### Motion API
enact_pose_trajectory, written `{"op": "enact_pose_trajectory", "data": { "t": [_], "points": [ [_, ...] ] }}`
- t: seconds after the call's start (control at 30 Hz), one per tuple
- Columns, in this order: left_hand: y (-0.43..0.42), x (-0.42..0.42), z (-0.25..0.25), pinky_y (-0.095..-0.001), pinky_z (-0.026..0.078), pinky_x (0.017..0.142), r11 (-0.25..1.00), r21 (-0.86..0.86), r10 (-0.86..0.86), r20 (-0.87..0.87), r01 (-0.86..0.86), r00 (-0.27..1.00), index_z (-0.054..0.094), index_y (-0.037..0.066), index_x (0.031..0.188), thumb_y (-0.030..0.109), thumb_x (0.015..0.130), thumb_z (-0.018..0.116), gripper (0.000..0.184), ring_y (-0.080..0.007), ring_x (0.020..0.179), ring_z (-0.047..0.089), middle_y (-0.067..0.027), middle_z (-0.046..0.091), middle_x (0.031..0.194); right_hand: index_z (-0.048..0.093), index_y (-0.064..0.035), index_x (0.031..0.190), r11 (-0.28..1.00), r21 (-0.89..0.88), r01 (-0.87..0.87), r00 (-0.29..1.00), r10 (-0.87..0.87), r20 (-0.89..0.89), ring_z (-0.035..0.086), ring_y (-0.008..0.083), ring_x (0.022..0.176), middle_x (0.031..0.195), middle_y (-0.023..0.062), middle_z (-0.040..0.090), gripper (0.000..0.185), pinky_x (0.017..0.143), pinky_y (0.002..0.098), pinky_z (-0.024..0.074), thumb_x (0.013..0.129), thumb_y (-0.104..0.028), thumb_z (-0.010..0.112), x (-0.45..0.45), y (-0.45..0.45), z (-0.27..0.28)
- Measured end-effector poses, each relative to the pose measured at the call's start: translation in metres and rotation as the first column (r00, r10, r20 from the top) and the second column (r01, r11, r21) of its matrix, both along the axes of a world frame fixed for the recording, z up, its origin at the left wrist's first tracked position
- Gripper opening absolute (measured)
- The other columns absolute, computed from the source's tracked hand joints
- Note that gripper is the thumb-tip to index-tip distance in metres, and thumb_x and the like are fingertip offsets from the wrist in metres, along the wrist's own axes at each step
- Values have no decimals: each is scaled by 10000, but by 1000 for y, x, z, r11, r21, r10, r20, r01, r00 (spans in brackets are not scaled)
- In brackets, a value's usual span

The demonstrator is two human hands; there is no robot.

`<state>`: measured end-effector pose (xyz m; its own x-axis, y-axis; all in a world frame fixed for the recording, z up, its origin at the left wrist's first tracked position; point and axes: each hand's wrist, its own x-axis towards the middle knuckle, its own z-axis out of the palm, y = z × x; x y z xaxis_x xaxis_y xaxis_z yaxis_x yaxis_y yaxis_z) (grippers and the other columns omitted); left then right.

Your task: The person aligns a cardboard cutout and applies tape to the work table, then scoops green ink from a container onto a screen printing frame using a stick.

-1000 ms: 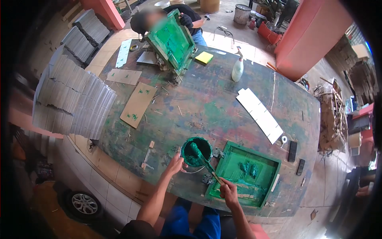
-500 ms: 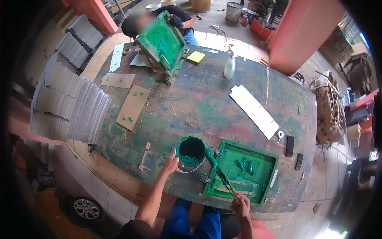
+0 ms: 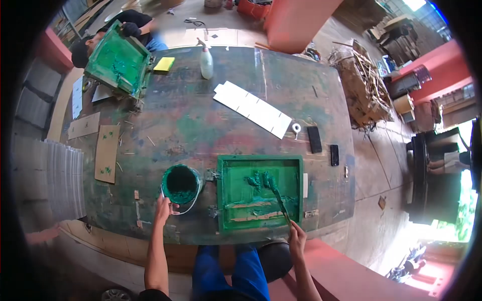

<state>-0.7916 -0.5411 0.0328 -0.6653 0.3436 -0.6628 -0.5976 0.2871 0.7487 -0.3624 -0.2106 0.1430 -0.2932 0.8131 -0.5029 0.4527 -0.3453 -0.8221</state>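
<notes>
My left hand (image 3: 163,206) is closed on the rim and wire handle of a bucket (image 3: 198,181) of dark green ink, which is tilted toward me. In my right hand (image 3: 297,236) is an ink-coated stick (image 3: 281,203). Its far end touches or hangs just over green ink blobs (image 3: 254,179) on the mesh of a green screen-printing frame (image 3: 261,158). The frame lies flat, its left side against two hinge clamps (image 3: 213,174). Ink hides the shape of the stick's tip.
Across the table (image 3: 175,125), a co-worker in dark gloves (image 3: 131,29) holds up another green screen frame (image 3: 90,67). A spray bottle (image 3: 206,64), white card strip (image 3: 253,110), tape roll (image 3: 296,128), dark phone-like objects (image 3: 314,139) and printed cardboard (image 3: 107,153) lie about. Stacked sheets (image 3: 65,168) stand left.
The stick has moved from the bucket's rim to the ink blobs on the frame's mesh. My view has turned right. My left hand still grips the bucket.
</notes>
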Motion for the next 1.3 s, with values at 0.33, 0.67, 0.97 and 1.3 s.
{"op": "enact_pose_trajectory", "data": {
  "t": [0.33, 0.67, 0.97, 1.3],
  "points": [
    [8, 4, 19, -422, 652, 546, 998, -62, -27, -53, 24, 998, 450, 44, 1294, 95, 886, 407, 414, -178, 653, 662, -113, 620, 790, 621, 9, 1311, 815, 492, -305, 947, 203, 250, 644, 320, 909, 1077, 222, 667, 331, 831, 399, 502, 1008, -89, 528, -52, 10, -35],
    [10, 4, 21, -406, 648, 538, 998, -57, -41, -43, 39, 998, 454, 49, 1267, 87, 899, 389, 376, -156, 604, 632, -104, 618, 782, 621, -34, 1314, 747, 515, -421, 889, 226, 399, 592, 409, 883, 935, 215, 575, 369, 775, 494, 471, 952, -73, 557, -67, 21, -45],
    [10, 4, 21, -408, 649, 547, 995, -88, -44, -39, 40, 998, 451, 54, 1230, 98, 925, 382, 316, -164, 640, 645, -111, 611, 806, 628, -19, 1291, 759, 534, -371, 910, 183, 372, 588, 401, 849, 919, 216, 590, 336, 751, 488, 465, 967, -75, 555, -58, 15, -55],
    [9, 4, 21, -404, 648, 555, 996, -71, -48, -33, 45, 998, 443, 53, 1277, 111, 941, 374, 347, -165, 659, 652, -103, 605, 795, 625, -38, 1303, 776, 550, -307, 935, 139, 326, 598, 410, 854, 917, 222, 603, 319, 748, 492, 466, 1001, -90, 534, -53, 4, -60]
  ]
}}
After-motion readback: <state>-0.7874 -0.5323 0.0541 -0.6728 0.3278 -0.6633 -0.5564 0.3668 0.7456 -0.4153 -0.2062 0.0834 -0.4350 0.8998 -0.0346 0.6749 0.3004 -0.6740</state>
